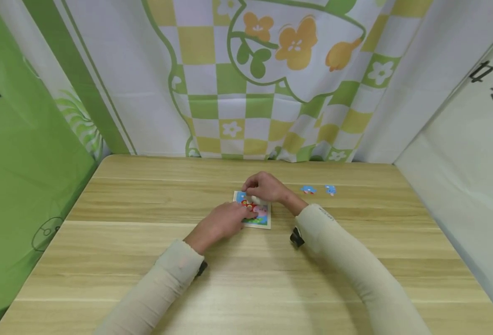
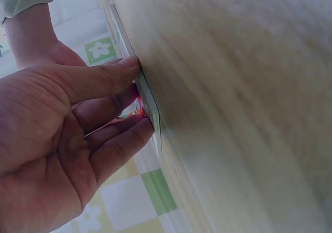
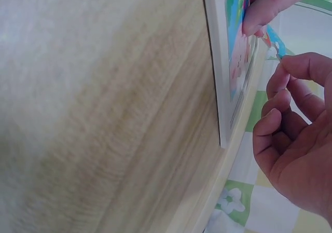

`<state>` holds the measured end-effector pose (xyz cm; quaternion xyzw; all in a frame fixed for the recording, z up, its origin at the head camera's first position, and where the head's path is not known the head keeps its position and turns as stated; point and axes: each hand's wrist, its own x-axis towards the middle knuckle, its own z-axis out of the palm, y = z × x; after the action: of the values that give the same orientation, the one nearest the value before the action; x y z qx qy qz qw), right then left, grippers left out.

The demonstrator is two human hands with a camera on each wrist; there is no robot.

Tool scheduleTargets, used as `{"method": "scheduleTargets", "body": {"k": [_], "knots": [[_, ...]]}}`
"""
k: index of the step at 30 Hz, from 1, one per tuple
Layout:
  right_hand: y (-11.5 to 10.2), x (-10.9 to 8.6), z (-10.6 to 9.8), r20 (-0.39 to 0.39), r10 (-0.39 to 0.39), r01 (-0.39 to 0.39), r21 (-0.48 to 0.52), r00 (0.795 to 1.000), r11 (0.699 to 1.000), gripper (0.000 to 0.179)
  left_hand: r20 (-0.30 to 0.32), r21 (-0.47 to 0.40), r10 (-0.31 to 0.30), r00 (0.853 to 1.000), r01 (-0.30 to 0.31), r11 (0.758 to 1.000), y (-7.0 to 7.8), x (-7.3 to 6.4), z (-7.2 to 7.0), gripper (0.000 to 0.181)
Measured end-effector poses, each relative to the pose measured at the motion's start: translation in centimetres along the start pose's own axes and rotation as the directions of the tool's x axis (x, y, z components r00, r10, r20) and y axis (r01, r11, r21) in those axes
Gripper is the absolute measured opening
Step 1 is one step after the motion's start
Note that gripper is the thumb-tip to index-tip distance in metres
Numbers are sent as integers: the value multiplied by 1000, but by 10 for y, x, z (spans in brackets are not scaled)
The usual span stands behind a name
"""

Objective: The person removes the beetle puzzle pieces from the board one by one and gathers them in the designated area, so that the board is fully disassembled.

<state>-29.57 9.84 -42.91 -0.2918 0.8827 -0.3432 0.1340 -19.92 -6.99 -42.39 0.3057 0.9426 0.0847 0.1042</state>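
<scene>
Pinching puzzle piece (image 3: 275, 41) in right grip (image 1: 267, 187); pressing board (image 3: 223, 87) with extended left grip (image 1: 228, 218); apparently mid-placement, next needing alignment.

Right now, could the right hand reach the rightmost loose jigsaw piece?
Probably yes: nothing tall stands between the right hand and the rightmost loose jigsaw piece, though that hand pinches another jigsaw piece.
</scene>
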Motion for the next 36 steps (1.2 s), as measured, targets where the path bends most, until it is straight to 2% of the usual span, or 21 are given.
{"method": "scheduleTargets", "body": {"k": [8, 17, 26, 36], "knots": [[-2, -1, 1, 0, -2, 2, 5, 1000, 1000, 13, -21, 54, 27, 999, -25, 998, 0, 0, 3, 43], [-6, 1, 2, 19, -97, 98, -55, 995, 994, 8, -33, 74, 30, 999, -27, 997, 0, 0, 4, 44], [-9, -1, -1, 54, -133, 137, -65, 990, 988, 7, -26, 48, 20, 999, -19, 999, 0, 0, 4, 42], [-10, -3, -8, 84, -211, 222, -166, 974, 961, 7, -27, -1, 22, 999, -22, 1000, -2, -1, 5, 45]]}}
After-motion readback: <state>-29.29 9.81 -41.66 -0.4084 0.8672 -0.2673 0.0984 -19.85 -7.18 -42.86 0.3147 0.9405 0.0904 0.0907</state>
